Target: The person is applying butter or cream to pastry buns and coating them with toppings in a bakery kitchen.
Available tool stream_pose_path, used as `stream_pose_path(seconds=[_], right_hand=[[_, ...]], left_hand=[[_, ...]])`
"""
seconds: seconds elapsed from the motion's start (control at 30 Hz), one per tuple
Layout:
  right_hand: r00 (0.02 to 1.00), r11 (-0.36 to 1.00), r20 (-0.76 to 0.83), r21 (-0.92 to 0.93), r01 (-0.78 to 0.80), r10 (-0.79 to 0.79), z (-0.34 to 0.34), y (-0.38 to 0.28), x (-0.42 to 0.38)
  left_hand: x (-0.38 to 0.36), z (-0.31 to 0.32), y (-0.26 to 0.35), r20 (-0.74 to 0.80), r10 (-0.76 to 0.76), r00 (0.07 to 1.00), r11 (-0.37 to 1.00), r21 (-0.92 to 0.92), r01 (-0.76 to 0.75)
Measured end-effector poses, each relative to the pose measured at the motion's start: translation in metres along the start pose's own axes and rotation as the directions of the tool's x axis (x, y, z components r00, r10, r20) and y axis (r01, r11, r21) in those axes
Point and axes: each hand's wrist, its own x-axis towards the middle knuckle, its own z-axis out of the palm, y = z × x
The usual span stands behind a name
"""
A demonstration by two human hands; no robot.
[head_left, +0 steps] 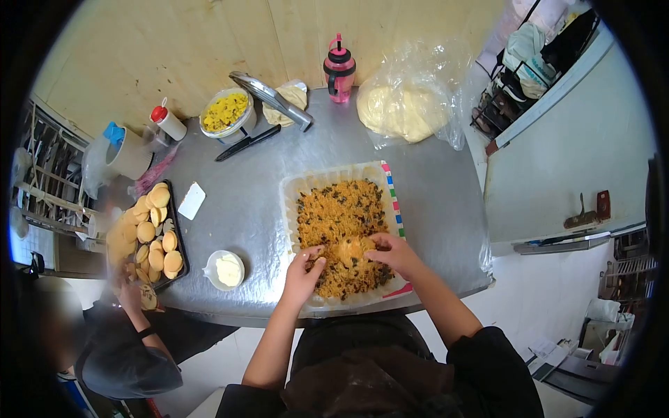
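Head view: shallow translucent plastic tray (286, 197) set on grey metal table (258, 182), nearest the wearer's edge. Tray filled with orange-brown crumbly topping (338, 209) flecked dark. Pale, crumb-coated piece (350, 249) located in the topping's near half, between both hands. Left hand (303, 273) placed at its left, fingers curled, gap narrow; grip cannot be told. Right hand (391, 253) placed at its right, fingers bent inward at the piece; firm hold cannot be confirmed. White bowl of creamy paste (227, 270) sited left of tray; pink transparent bottle (339, 70) stood upright beyond it.
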Motion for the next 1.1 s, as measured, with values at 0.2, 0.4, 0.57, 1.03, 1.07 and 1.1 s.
stream_pose_path(seconds=[0.2,0.4,0.57,1.03,1.07,1.1], right_hand=[[0.692,0.399,0.223,-0.681,0.614,-0.686,0.031,-0.054,-0.017],[0.844,0.738,0.091,-0.441,0.510,-0.529,0.026,-0.061,-0.028],[0.900,0.247,0.234,-0.908,0.337,-0.369,0.015,-0.010,0.002],[0.977,0.972,-0.081,0.120,0.204,-0.195,0.058,-0.017,-0.003],[0.945,0.959,-0.168,-0.041,0.279,-0.282,0.057,-0.025,-0.008],[0.894,0.919,-0.240,-0.207,0.335,-0.380,0.056,-0.034,-0.012]], left_hand=[[-0.008,-0.008,0.057,0.388,-0.293,0.874,0.392,-0.785,0.480],[-0.006,-0.014,0.065,0.257,-0.198,0.946,0.527,-0.786,0.324],[0.000,-0.013,0.047,0.178,-0.156,0.972,0.759,-0.608,0.233],[-0.001,-0.006,0.049,0.193,-0.283,0.940,0.572,-0.752,0.327],[-0.001,-0.007,0.044,0.155,-0.274,0.949,0.650,-0.698,0.302],[0.000,-0.007,0.035,0.118,-0.258,0.959,0.723,-0.634,0.273]])
